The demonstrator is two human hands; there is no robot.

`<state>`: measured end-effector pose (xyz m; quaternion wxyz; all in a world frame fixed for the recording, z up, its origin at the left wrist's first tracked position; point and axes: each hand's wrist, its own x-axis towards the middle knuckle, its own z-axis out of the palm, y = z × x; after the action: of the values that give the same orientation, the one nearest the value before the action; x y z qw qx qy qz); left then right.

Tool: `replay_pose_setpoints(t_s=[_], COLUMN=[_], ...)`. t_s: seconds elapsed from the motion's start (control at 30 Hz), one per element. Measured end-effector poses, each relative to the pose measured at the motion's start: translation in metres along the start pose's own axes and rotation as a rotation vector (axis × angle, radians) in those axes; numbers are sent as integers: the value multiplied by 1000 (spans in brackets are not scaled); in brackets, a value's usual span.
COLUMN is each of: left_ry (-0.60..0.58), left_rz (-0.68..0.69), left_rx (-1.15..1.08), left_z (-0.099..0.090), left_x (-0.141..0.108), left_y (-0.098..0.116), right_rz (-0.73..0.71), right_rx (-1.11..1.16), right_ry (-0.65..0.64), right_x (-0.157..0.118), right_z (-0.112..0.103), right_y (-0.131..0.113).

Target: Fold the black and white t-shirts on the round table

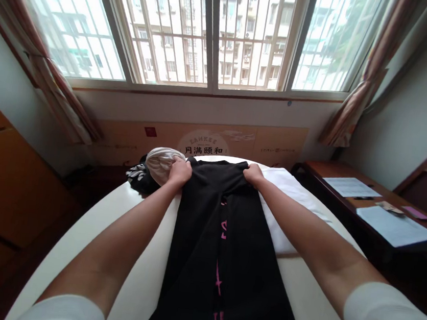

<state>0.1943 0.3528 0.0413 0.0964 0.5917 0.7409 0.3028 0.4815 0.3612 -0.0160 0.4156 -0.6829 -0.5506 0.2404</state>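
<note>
A long black garment (220,263) with a pink printed strip down its middle lies flat on a round white table (137,285). My left hand (180,171) grips the far left corner of the garment, close to a beige cloth bundle (161,164). My right hand (254,175) holds the far right corner of the same garment. A folded white cloth (285,204) lies under or beside the garment's right side. Behind the beige bundle is a dark item with a pale pattern (138,177).
A wooden desk (370,208) stands to the right, holding several papers and small items. A wooden cabinet (10,183) fills the left side. Beyond the table, a printed board (203,143) sits below a barred window (212,31) with curtains.
</note>
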Motion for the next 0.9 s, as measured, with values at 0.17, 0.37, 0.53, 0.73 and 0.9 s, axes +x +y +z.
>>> replay_pose_setpoints(t_s=[0.17,0.37,0.53,0.73,0.9], left_ry=[-151,-314,-200,-712,-1083], left_rz=[113,101,195,355,510], left_rx=[164,282,432,529,565], left_z=[5,-13,-41,-121,-169], left_x=[-37,-71,-117,-231,-289], left_y=[-3,-29,-32,-29,-17], right_rz=[10,-38,-89,-526,-546], right_rx=[-169,-418,-566,-640,-662], right_ry=[-40,-23,14,-124,-416], right_x=[1,-16,-49,-124,-181], right_z=[-1,-4,-16,-24,-18], right_y=[-5,-21,-33,-21,-8])
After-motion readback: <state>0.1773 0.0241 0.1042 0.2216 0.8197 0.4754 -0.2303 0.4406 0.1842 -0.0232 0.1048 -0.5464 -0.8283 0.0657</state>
